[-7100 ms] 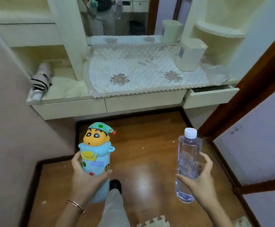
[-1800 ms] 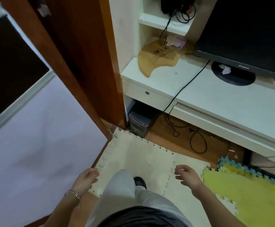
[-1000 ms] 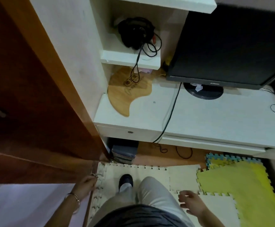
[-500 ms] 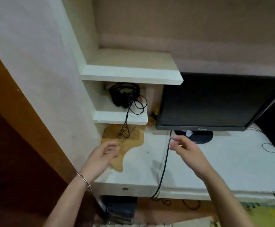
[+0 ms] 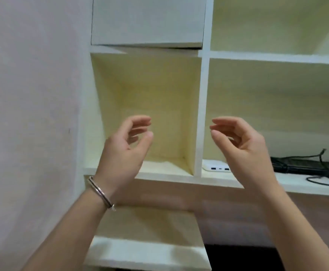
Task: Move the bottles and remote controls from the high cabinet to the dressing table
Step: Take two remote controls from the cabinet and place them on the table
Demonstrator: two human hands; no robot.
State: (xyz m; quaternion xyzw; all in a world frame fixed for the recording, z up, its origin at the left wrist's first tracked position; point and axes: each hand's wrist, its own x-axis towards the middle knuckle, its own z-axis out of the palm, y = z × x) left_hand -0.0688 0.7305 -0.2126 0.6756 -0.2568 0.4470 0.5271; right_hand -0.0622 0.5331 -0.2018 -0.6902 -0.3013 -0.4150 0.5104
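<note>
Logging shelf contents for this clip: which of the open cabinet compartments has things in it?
The wide lower-right compartment: a white power bank and a black device with cables lie on its floor. The compartment left of it and the one above show nothing.

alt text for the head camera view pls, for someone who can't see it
Two bare, empty hands, left hand with a silver bangle and right hand, rise open toward a cream wooden wall cabinet. A white power bank and a black cabled device lie in its right compartment.

Cream-yellow cabinet [image 5: 150, 98], white power bank [image 5: 216, 166], black cable [image 5: 320, 179], silver bangle [image 5: 100, 192]
</note>
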